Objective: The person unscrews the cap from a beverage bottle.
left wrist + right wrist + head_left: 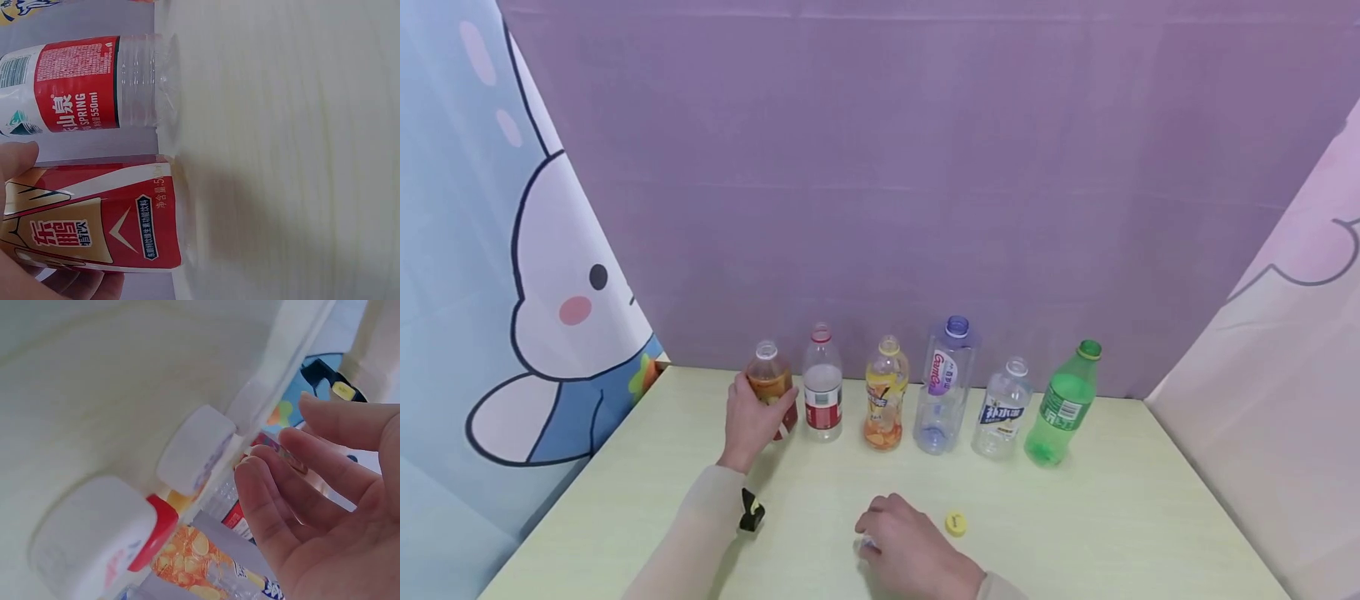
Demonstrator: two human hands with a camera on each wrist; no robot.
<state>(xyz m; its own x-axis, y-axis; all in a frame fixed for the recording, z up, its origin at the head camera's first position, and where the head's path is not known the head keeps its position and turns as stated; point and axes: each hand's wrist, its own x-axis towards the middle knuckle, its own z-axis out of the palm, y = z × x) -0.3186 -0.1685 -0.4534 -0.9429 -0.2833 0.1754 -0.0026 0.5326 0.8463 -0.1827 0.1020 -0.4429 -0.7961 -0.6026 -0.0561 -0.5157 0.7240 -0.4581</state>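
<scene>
My left hand [756, 421] grips a red and gold drink bottle [771, 383] standing uncapped at the left end of a row of bottles. In the left wrist view, the thumb and fingers wrap around its label [94, 219]. Beside it stands a clear water bottle [823, 396] with a red and white label. Low over the table's front, my right hand [910, 542] has its fingers loosely bent and parted. In the right wrist view a white bottle cap [195, 450] lies near those fingertips, with a gap between. A larger-looking white cap [94, 534] and a red cap [157, 531] are close by.
Further right stand an orange drink bottle [886, 396], a tall clear bluish bottle [943, 392], a clear bottle with a blue label [1002, 412] and a green bottle [1063, 408], all uncapped. A yellow cap [955, 523] lies right of my right hand. A purple cloth [895, 183] hangs behind.
</scene>
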